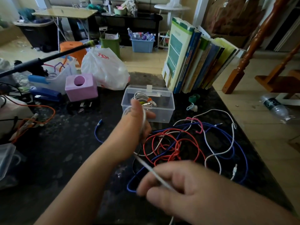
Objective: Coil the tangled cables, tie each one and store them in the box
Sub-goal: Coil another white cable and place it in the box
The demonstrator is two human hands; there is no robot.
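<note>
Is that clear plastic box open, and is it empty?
Open, not empty: the clear box has its lid raised behind and a coiled white cable inside.

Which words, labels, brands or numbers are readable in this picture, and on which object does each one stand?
None can be read for certain.
White plastic bag: red printed marks, blurred, unreadable.
Tall green book cover: pale lines of text, too small.
Clear plastic bottle on the floor: dark label, print too small.
Paper in the green bin: print too small.
Blue stapler: white label, unreadable.
</note>
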